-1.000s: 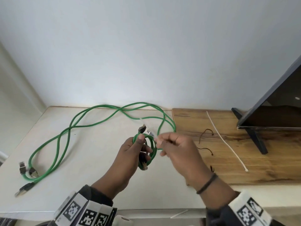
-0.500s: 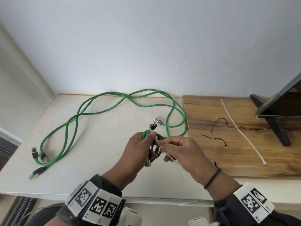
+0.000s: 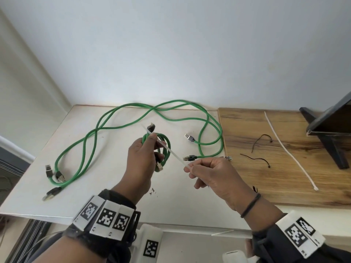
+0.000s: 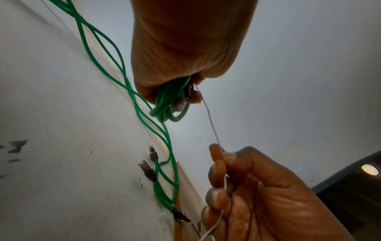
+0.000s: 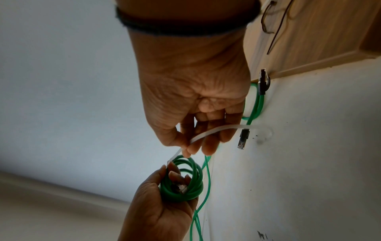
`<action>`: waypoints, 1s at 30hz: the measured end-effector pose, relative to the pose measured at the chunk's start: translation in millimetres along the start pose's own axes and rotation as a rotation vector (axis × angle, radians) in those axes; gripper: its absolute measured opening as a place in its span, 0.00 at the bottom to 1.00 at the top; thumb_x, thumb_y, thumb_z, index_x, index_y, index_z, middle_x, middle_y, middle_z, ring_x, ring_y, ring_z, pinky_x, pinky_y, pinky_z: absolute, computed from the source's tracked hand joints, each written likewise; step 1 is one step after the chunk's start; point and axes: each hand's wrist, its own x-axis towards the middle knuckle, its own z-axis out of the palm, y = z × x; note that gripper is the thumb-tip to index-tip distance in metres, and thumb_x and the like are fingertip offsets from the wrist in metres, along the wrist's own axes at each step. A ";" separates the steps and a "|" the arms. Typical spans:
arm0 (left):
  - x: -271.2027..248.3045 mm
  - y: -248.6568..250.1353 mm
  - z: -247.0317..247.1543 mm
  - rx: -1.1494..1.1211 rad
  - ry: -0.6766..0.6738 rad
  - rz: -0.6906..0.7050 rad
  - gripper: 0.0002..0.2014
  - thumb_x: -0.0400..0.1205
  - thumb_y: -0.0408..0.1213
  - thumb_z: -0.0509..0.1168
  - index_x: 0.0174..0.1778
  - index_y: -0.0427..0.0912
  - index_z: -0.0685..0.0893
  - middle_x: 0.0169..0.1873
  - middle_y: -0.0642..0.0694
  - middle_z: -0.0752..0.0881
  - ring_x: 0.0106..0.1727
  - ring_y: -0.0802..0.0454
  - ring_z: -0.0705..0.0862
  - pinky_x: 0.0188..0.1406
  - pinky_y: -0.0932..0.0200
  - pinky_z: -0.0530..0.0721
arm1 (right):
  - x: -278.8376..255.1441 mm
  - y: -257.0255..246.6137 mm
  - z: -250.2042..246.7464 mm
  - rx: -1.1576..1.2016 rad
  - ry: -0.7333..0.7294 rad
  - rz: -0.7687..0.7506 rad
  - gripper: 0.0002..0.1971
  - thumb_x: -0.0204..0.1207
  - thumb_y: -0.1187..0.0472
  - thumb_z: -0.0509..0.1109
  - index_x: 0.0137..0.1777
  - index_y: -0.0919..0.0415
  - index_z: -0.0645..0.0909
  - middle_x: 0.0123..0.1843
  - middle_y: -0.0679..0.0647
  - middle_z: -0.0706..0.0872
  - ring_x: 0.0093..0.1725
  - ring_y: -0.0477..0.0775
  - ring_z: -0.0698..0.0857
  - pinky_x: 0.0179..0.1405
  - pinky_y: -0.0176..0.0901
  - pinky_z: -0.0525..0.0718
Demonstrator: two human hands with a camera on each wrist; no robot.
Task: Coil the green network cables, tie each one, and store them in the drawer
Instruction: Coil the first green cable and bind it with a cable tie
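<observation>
My left hand grips a small coil of green network cable, its plugs sticking out above and below. A white zip tie runs from the coil down to my right hand, which pinches the tie between thumb and fingers. The left wrist view shows the coil under my fist and the tie stretched to the right hand. In the right wrist view the tie passes through my fingers towards the coil. Long green cables lie loose on the white table.
A wooden board lies on the right with another white zip tie and two thin dark ties. A dark monitor stand is at the far right. Cable plugs lie near the table's left edge.
My right hand has drawn away from the coil to the lower right, pulling the zip tie out straight. The left hand keeps its grip on the coil. My head has tilted down.
</observation>
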 end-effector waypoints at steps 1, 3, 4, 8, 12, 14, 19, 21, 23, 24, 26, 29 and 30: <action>1.7 1.4 -1.8 -0.016 0.012 0.001 0.12 0.85 0.42 0.60 0.41 0.40 0.82 0.32 0.49 0.82 0.24 0.54 0.75 0.23 0.59 0.69 | 0.2 -0.2 0.1 0.005 -0.002 -0.001 0.06 0.69 0.63 0.73 0.33 0.58 0.90 0.42 0.63 0.90 0.25 0.49 0.81 0.32 0.38 0.77; 5.7 4.0 -5.8 -0.041 0.037 0.004 0.11 0.85 0.41 0.60 0.42 0.41 0.83 0.32 0.49 0.81 0.23 0.54 0.75 0.22 0.60 0.69 | 1.7 -0.2 0.4 0.009 -0.007 -0.002 0.07 0.69 0.63 0.73 0.31 0.56 0.89 0.45 0.64 0.90 0.24 0.49 0.81 0.34 0.41 0.77; 7.6 5.1 -7.7 -0.051 0.048 0.004 0.11 0.85 0.41 0.59 0.42 0.41 0.83 0.32 0.50 0.81 0.23 0.54 0.75 0.21 0.61 0.69 | 2.4 0.0 0.0 0.008 -0.010 -0.004 0.07 0.69 0.63 0.73 0.31 0.56 0.89 0.45 0.64 0.90 0.24 0.49 0.81 0.35 0.43 0.78; 12.3 7.0 -13.5 -0.083 0.070 -0.011 0.12 0.85 0.41 0.59 0.39 0.43 0.82 0.32 0.50 0.82 0.24 0.53 0.75 0.21 0.63 0.71 | 3.9 0.9 -3.4 -0.018 -0.027 0.020 0.06 0.71 0.63 0.72 0.37 0.58 0.90 0.40 0.59 0.90 0.23 0.49 0.80 0.33 0.43 0.78; 14.9 7.9 -15.0 -0.093 0.080 -0.014 0.13 0.85 0.42 0.59 0.38 0.43 0.82 0.34 0.50 0.82 0.25 0.54 0.75 0.21 0.64 0.71 | 5.3 2.7 -9.2 -0.073 -0.056 0.061 0.06 0.74 0.64 0.70 0.41 0.61 0.89 0.34 0.51 0.88 0.23 0.49 0.81 0.29 0.39 0.76; 16.4 7.7 -15.9 -0.090 0.086 -0.007 0.13 0.85 0.42 0.59 0.38 0.43 0.82 0.34 0.50 0.83 0.25 0.54 0.75 0.23 0.63 0.72 | 6.9 2.8 -12.9 -0.109 -0.065 0.073 0.06 0.74 0.65 0.70 0.42 0.61 0.89 0.36 0.52 0.89 0.24 0.50 0.82 0.30 0.39 0.77; 12.8 3.9 -12.8 -0.049 0.042 0.014 0.12 0.86 0.43 0.59 0.41 0.44 0.82 0.33 0.50 0.80 0.26 0.53 0.75 0.21 0.61 0.71 | 6.4 2.5 -16.9 -0.117 -0.153 0.083 0.07 0.75 0.66 0.70 0.48 0.68 0.87 0.39 0.53 0.89 0.34 0.53 0.81 0.30 0.32 0.80; 7.9 1.6 -9.0 -0.007 -0.009 0.031 0.12 0.86 0.43 0.59 0.41 0.42 0.82 0.32 0.51 0.79 0.25 0.54 0.76 0.22 0.60 0.72 | 5.9 2.4 -14.0 -0.086 -0.159 0.041 0.08 0.75 0.63 0.71 0.49 0.67 0.87 0.39 0.52 0.88 0.37 0.50 0.81 0.30 0.26 0.78; 1.6 -1.0 -5.0 0.060 -0.089 0.061 0.13 0.86 0.43 0.59 0.41 0.40 0.81 0.30 0.51 0.81 0.24 0.56 0.77 0.23 0.59 0.73 | 5.3 1.4 -11.4 -0.054 -0.139 -0.002 0.08 0.76 0.59 0.71 0.48 0.64 0.88 0.38 0.50 0.89 0.36 0.46 0.84 0.32 0.24 0.78; -2.3 -2.1 -3.4 0.091 -0.144 0.077 0.14 0.86 0.43 0.59 0.40 0.39 0.81 0.30 0.49 0.82 0.24 0.57 0.77 0.22 0.59 0.74 | 5.1 0.5 -10.2 -0.043 -0.133 -0.021 0.09 0.76 0.57 0.71 0.47 0.62 0.89 0.39 0.50 0.90 0.37 0.46 0.86 0.34 0.25 0.79; -10.1 -4.1 0.7 0.128 -0.268 0.100 0.14 0.86 0.42 0.59 0.42 0.35 0.80 0.32 0.42 0.83 0.24 0.54 0.78 0.22 0.57 0.74 | 4.6 -1.1 -8.6 -0.007 -0.127 -0.050 0.09 0.76 0.55 0.70 0.46 0.59 0.89 0.41 0.51 0.91 0.40 0.49 0.88 0.41 0.29 0.82; -19.5 -6.6 6.3 0.157 -0.408 0.095 0.17 0.86 0.41 0.59 0.47 0.27 0.78 0.34 0.38 0.83 0.25 0.52 0.78 0.21 0.56 0.74 | 3.1 -2.3 -6.0 0.021 -0.100 -0.108 0.10 0.75 0.53 0.72 0.44 0.60 0.89 0.39 0.53 0.91 0.39 0.49 0.87 0.44 0.36 0.83; -20.9 -7.3 7.3 0.162 -0.427 0.087 0.17 0.86 0.41 0.59 0.49 0.26 0.77 0.34 0.38 0.82 0.25 0.52 0.78 0.21 0.56 0.74 | 2.3 -2.1 -5.1 0.015 -0.091 -0.130 0.10 0.75 0.54 0.72 0.44 0.61 0.88 0.38 0.55 0.91 0.38 0.48 0.86 0.42 0.35 0.81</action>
